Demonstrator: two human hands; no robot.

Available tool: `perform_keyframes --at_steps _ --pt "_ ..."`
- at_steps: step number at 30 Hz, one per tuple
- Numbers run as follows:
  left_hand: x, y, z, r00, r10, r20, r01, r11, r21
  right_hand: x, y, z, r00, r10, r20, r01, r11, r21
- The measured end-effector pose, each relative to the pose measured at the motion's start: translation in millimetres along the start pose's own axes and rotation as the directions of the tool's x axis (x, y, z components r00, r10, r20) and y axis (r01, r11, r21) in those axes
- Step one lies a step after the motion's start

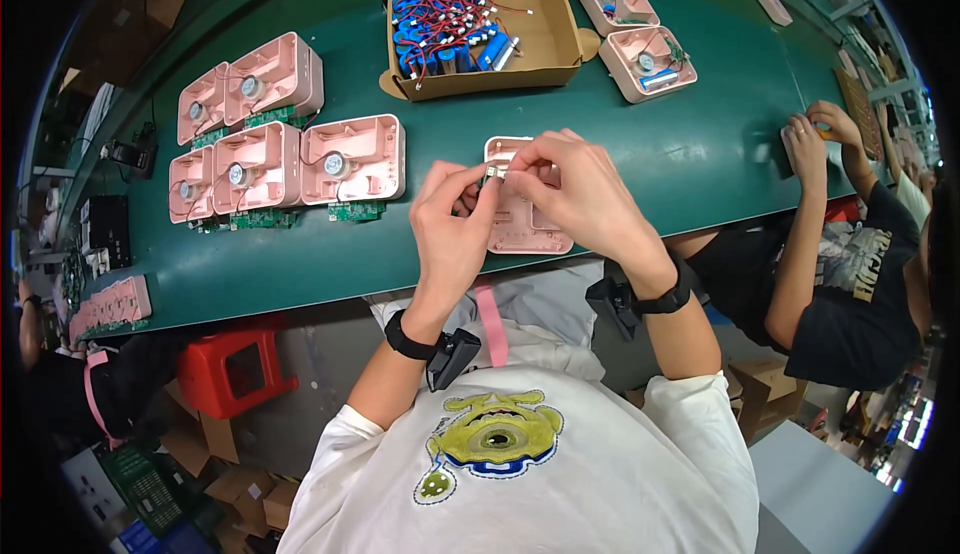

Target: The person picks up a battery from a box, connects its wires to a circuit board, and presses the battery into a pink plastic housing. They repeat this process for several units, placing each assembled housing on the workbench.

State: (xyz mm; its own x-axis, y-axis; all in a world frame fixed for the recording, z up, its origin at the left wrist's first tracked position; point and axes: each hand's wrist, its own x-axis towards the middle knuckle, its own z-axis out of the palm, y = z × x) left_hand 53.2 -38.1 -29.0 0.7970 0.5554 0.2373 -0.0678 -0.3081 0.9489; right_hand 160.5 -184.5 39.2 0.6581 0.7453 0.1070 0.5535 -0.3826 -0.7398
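Note:
My left hand (450, 216) is closed in a pinch on a small dark-green circuit board (490, 174) with a pale connector on it. Right beside it, my right hand (575, 189) has thumb and forefinger pressed together at the board's edge. Whatever those right fingers grip is hidden. Both hands are above a pink plastic housing (530, 242), which lies on the green table close to its front edge. My wrists and fingers partly cover that housing's inside.
Pink housings with round speakers (338, 165) and green boards stand at left. Behind my hands is a cardboard box (550, 76) of blue batteries (440, 14) with red-black wires. Two more housings (650, 62) sit at back right. A co-worker's hands (815, 139) are at the right.

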Motion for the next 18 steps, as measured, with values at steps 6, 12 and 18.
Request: perform_keyframes --at_steps 6,12,18 --pt "-2 4 0 0.997 0.070 0.015 -0.070 0.997 0.040 -4 -1 11 0.991 0.137 0.002 -0.137 0.985 0.106" --pt "-2 7 -3 0.989 0.141 0.041 -0.144 0.985 0.095 -2 -5 6 0.966 0.254 0.055 -0.260 0.945 0.197" --pt "-4 12 -5 0.979 0.193 0.059 -0.200 0.964 0.172 -3 -5 12 0.982 0.188 0.028 -0.190 0.977 0.101"
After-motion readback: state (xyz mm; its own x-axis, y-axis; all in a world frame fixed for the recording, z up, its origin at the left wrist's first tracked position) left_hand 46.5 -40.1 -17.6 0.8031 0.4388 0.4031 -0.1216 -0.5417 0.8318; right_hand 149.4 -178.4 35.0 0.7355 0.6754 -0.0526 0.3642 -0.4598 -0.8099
